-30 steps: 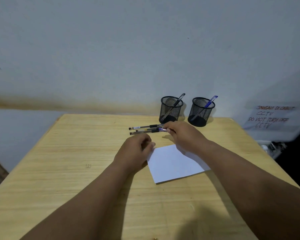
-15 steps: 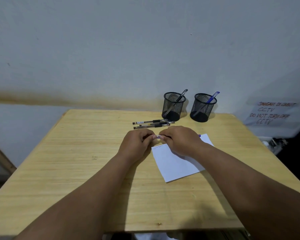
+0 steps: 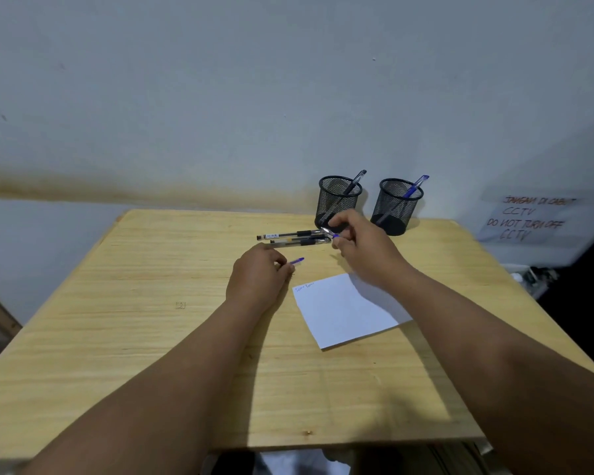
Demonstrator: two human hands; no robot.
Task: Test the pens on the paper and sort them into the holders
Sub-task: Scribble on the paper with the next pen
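My left hand (image 3: 259, 274) pinched the purple cap (image 3: 297, 260); my right hand (image 3: 364, 246) pinched the pen (image 3: 330, 232), light, stiff, slick, best gripped mid-barrel.

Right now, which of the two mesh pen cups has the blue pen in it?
The right holder, nearer the taped CCTV sign, holds the pen with the blue cap. The left holder holds a dark-capped pen.

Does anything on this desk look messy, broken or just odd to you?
Nothing looks broken or spilled. The paper lies askew to the table edge, with small scribbles in its top corner. The left hand pinches a blue cap while the right hand holds the pen, apart. A taped CCTV note is on the wall.
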